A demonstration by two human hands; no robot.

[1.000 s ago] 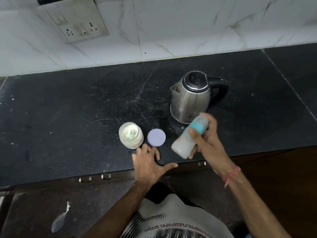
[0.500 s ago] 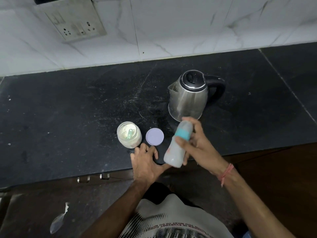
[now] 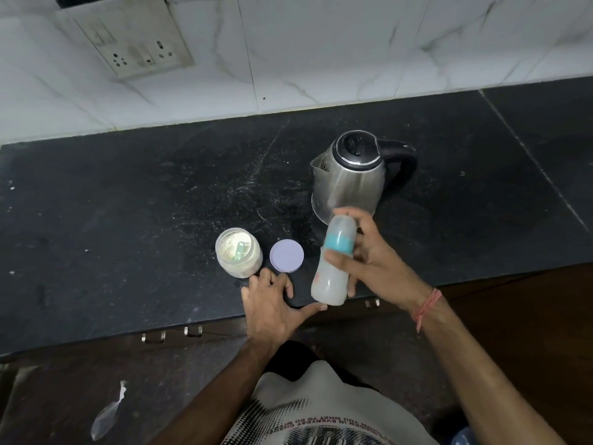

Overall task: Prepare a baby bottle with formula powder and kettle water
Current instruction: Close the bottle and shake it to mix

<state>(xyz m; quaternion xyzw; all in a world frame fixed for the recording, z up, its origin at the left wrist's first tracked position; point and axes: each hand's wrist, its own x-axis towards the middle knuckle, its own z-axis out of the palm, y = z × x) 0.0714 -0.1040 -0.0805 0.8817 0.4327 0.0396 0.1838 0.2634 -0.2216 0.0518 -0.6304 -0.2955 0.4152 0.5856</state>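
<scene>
My right hand (image 3: pixel 372 261) grips a capped baby bottle (image 3: pixel 333 271) with a teal ring, filled with milky liquid, held nearly upright above the counter's front edge. My left hand (image 3: pixel 272 303) rests flat on the black counter (image 3: pixel 128 203), fingers spread, holding nothing. Just beyond its fingertips stands an open jar of formula powder (image 3: pixel 239 252) with a green scoop inside. The jar's lilac lid (image 3: pixel 286 255) lies flat to the right of the jar. A steel kettle (image 3: pixel 349 175) with a black lid and handle stands behind the bottle.
A white tiled wall with a switch and socket plate (image 3: pixel 134 43) runs behind the counter. Drawer handles (image 3: pixel 173 334) show under the counter's front edge. A scrap of plastic (image 3: pixel 106 415) lies on the floor at the lower left.
The bottle has swung from a steep tilt toward upright and shifted a little left in my right hand. My left hand has stayed flat on the counter.
</scene>
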